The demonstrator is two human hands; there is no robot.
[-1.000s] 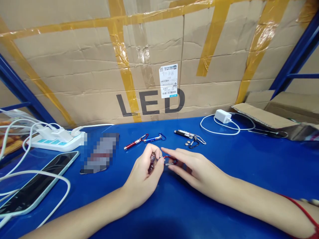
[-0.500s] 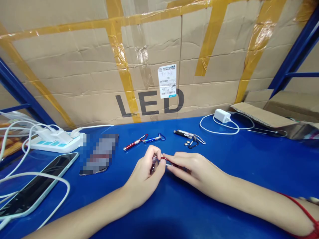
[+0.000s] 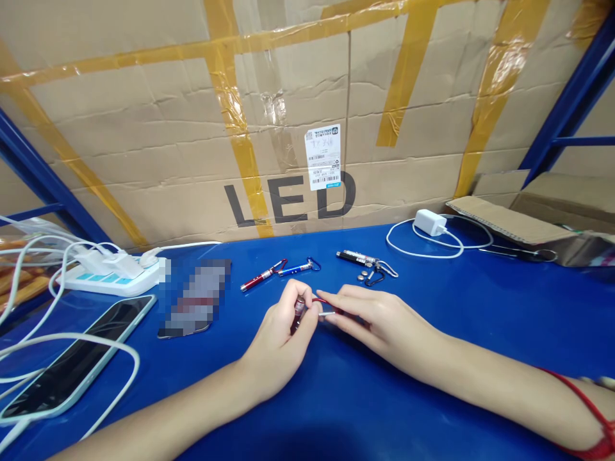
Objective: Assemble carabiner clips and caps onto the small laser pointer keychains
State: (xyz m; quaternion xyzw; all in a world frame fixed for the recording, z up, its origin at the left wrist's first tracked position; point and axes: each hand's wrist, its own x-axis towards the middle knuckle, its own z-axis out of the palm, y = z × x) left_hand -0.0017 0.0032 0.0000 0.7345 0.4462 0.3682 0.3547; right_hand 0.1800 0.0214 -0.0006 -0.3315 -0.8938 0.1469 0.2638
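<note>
My left hand [image 3: 276, 346] is closed round a dark red penlight [image 3: 297, 312], whose end shows between thumb and curled fingers. At the left fingertips, my right hand [image 3: 389, 323] pinches a red carabiner clip [image 3: 321, 301]; a thin pale strip shows beside it. My fingers hide whether clip and penlight are joined. Beyond my hands lie a red keychain penlight [image 3: 258, 280] and a blue one [image 3: 294, 269], each with a clip. A black penlight [image 3: 353, 258] lies to their right, near small button cells [image 3: 360, 278] and a black carabiner [image 3: 373, 278].
At left are a white power strip [image 3: 127, 282] with cables, a phone [image 3: 81, 358] and a pixelated dark device [image 3: 196, 298]. A white charger [image 3: 430, 223] and opened carton [image 3: 509, 221] sit back right. A taped cardboard box [image 3: 187, 160] stands behind the blue table [image 3: 504, 307].
Both hands keep their grips, with the right fingers shifted slightly at the clip. The pale strip shows a little more plainly. The whole view has shifted slightly.
</note>
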